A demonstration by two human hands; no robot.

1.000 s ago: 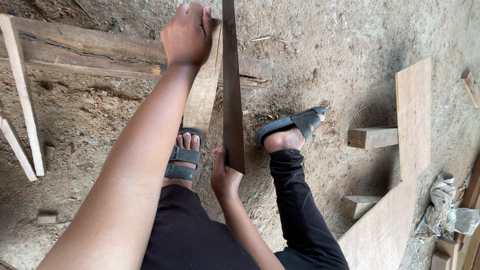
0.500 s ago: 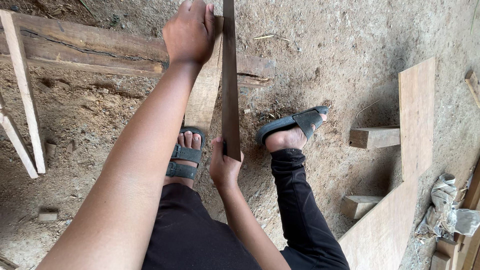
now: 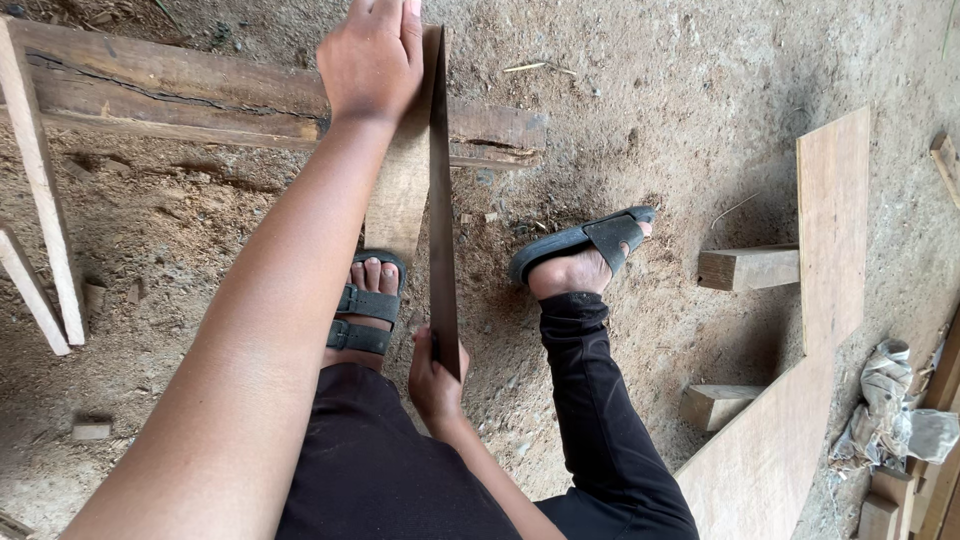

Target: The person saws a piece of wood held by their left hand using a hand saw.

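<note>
Both hands (image 3: 372,58) closed on dark plank (image 3: 438,200)

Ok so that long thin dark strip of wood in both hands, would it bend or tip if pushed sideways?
Probably stiff lengthwise: the strip looks straight between the left hand at its far end and the right hand at its near end. It stands on its narrow edge, so it would likely tip flat if released. Being so thin, it may flex sideways.

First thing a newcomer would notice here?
The long narrow wooden board held on edge down the middle: left hand grips its far end at top, right hand its near end between the sandalled feet. Next, the cracked timber beam across the dirt floor at upper left.
</note>
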